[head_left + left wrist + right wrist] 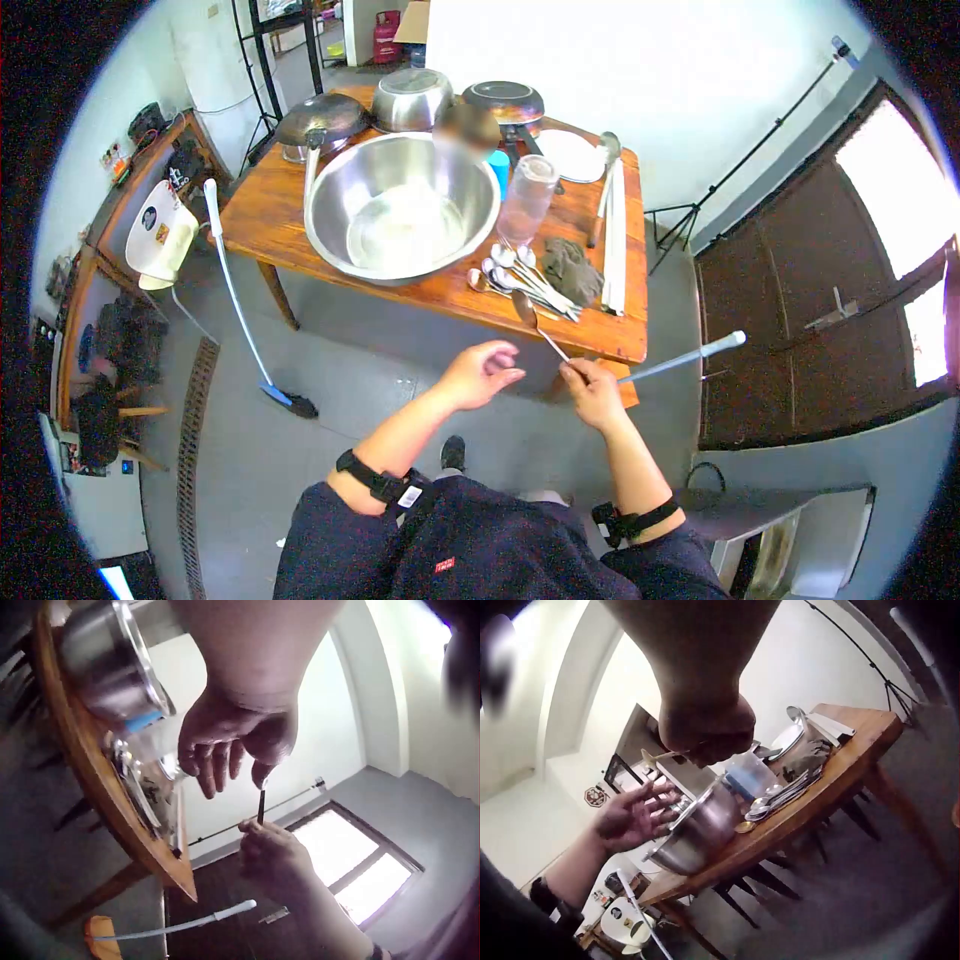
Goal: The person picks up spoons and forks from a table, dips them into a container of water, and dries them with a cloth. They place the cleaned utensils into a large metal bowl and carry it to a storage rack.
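Note:
My right hand pinches the handle of a spoon, whose bowl points up and away toward the table edge. To its left, my left hand is held in the air with relaxed, slightly bent fingers and nothing in it. In the left wrist view the left hand hangs above the right hand. Several spoons lie in a pile on the table, beside a dark crumpled cloth. The right wrist view shows the right fist around the spoon handle.
A large steel basin stands on the wooden table, left of a clear plastic container and a blue cup. Pans, a pot, a white plate and a ladle are farther back.

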Tool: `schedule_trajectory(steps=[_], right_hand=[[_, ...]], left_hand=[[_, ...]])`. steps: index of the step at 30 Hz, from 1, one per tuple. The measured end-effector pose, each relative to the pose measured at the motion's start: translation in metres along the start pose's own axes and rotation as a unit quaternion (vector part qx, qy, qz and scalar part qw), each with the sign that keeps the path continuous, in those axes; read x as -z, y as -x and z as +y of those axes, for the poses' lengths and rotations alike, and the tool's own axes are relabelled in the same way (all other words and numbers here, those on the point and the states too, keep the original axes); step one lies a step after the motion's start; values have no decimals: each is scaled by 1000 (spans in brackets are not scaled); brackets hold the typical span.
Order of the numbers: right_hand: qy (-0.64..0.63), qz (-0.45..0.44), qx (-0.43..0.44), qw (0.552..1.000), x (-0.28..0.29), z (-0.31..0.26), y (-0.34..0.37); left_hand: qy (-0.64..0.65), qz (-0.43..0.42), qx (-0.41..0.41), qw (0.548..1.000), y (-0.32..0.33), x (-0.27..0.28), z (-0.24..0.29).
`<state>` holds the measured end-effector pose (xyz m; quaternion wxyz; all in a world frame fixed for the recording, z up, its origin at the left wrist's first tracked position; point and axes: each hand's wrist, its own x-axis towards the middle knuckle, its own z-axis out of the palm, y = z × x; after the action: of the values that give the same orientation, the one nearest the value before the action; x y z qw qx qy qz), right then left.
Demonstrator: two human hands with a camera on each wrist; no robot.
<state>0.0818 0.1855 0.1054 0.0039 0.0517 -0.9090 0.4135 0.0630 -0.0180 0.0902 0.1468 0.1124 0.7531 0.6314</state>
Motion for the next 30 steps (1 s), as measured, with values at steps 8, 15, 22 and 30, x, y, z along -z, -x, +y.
schedule_trajectory(steps=[8,15,22,30], right_hand=[[269,-31,-10,962,-17,73,-118],[285,-147,17,947,-51,108,-188],[260,-234,61,935,-40,122,-212],[186,-69,186,962,7,112,-227]], left_hand=[[-66,75,140,985,-3,57,-72],[-174,78,215,958,-34,44,-43],[-51,184,212,959,-58,31,-62],[41,259,316,912,-45,21,-53]])
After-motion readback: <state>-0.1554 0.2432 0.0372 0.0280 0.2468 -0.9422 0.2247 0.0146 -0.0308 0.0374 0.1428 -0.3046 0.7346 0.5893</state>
